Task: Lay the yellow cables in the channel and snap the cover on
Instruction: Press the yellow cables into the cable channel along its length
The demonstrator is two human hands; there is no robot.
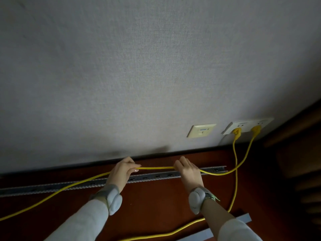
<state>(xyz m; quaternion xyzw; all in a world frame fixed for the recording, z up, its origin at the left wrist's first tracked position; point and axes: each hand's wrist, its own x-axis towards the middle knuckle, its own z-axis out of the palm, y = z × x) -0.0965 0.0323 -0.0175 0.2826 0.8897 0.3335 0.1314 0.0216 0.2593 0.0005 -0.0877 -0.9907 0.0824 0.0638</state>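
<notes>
A grey slotted cable channel lies on the dark red floor along the foot of the wall. My left hand and my right hand both grip one yellow cable, holding a straight stretch of it just above the channel. That cable runs off to the lower left and, on the right, up to a yellow plug in the wall socket. A second yellow cable drops from the other plug and curves across the floor behind my right arm. The grey cover strip lies on the floor at lower right.
A white double socket plate and a cream data outlet sit low on the grey textured wall. Dark wooden furniture stands at the right. A black skirting strip runs between wall and floor.
</notes>
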